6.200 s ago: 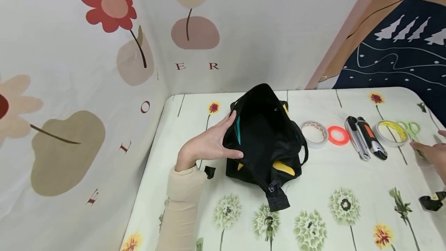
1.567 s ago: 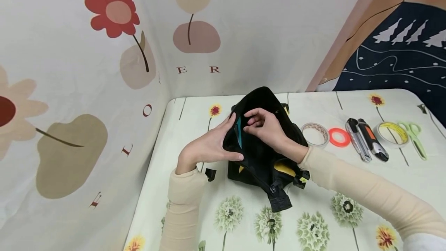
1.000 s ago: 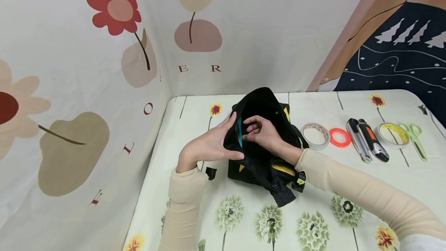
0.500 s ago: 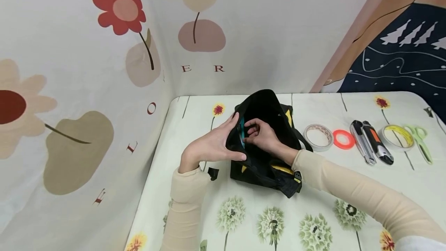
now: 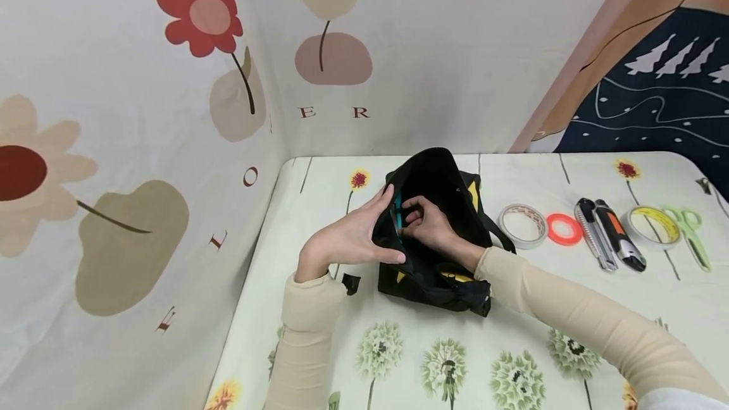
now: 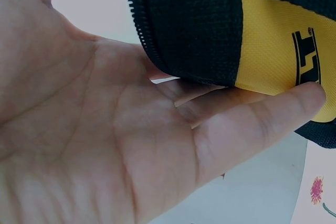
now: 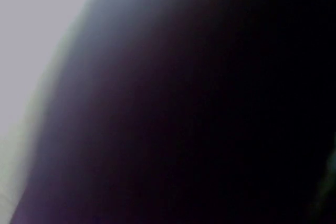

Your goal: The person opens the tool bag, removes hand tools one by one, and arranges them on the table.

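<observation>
A black and yellow zippered bag [image 5: 429, 173] stands on the table with its mouth spread wide. At its left rim, my left hand [image 5: 350, 233] holds the edge, thumb over the rim and fingers on the outside. Up close in the left wrist view, those fingers [image 6: 252, 124] lie along the yellow panel. Inside the mouth, my right hand [image 5: 429, 226] has bent fingers, their tips at a narrow teal thing [image 5: 398, 207] by the left inner wall. Whether they pinch it is hidden. The right wrist view is dark and blurred.
Right of the bag, a row on the flowered tablecloth holds a clear tape roll [image 5: 523, 226], an orange-red ring [image 5: 564, 229], a grey utility knife [image 5: 595, 233], a black and orange utility knife [image 5: 621, 236], a yellow-cored tape roll [image 5: 652, 226] and green scissors [image 5: 690, 233]. Walls rise behind and left.
My right hand has come from beside the scissors into the bag and moved slightly lower, closer to the teal thing. The front zipper end of the bag has folded in. My left hand keeps its hold.
</observation>
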A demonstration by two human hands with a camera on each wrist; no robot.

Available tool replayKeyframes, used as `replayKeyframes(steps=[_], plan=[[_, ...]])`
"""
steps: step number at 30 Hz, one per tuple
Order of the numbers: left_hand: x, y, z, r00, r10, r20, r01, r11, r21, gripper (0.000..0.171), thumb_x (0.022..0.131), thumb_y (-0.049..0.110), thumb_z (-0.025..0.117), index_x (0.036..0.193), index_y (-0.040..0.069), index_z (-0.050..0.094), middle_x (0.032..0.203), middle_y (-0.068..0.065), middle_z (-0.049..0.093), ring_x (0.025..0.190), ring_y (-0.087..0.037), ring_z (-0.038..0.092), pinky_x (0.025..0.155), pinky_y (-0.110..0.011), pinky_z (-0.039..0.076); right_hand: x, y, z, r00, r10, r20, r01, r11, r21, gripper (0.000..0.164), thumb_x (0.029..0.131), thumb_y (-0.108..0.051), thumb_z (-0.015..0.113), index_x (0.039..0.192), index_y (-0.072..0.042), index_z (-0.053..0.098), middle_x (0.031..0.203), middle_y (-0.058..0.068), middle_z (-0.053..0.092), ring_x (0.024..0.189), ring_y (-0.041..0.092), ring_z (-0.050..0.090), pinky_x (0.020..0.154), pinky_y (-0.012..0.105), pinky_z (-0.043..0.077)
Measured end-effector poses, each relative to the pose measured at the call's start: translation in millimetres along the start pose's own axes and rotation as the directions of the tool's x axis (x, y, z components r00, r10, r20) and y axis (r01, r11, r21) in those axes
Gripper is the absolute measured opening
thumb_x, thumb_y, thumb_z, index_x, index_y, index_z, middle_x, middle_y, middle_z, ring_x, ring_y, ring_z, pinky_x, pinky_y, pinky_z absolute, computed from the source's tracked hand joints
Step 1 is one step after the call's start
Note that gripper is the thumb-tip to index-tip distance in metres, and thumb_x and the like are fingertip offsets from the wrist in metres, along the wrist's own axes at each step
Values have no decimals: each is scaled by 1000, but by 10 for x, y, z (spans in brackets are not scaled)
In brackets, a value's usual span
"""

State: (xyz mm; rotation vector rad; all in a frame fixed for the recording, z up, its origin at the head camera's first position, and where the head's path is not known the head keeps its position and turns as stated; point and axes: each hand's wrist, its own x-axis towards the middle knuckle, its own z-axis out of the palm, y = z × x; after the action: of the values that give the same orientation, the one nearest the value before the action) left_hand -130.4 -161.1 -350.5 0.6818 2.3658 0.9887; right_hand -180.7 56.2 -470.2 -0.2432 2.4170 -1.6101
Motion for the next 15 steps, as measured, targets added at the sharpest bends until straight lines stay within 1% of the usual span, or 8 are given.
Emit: replayKeyframes(steps=[6,10,12,15], plan=[[-9,-17,2,1000,1,-1,-1,1000,5,123,97,36,86,178,10,-3,186,-8,-8,172,-30,0,137,-53,17,38,30,36,1000,-4,11,4,999,-46,49,92,2,86,135,4,63,105,20,71,82,20,70,79,30,57],[-2,-12,4,1000,5,0,-5,1000,4,123,97,36,86,178,10,-3,186,-8,-8,172,-30,0,137,-53,17,75,113,30,1000,-23,-9,22,997,-72,48,89,1,88,130,0,64,98,15,70,78,20,70,74,31,58],[0,-8,3,1000,4,0,-4,1000,4,123,97,36,86,178,11,-3,186,-8,-8,172,-30,0,137,-53,17,81,117,25,1000,-30,-9,29,996,-85,47,89,1,89,129,0,65,97,14,70,78,20,70,73,30,57],[1,-4,-2,1000,2,2,-2,1000,3,123,97,35,86,178,11,-4,186,-8,-9,172,-30,0,137,-53,17,82,94,25,999,-33,-11,31,994,-107,46,89,-1,89,129,0,65,97,15,72,79,22,71,75,33,57]])
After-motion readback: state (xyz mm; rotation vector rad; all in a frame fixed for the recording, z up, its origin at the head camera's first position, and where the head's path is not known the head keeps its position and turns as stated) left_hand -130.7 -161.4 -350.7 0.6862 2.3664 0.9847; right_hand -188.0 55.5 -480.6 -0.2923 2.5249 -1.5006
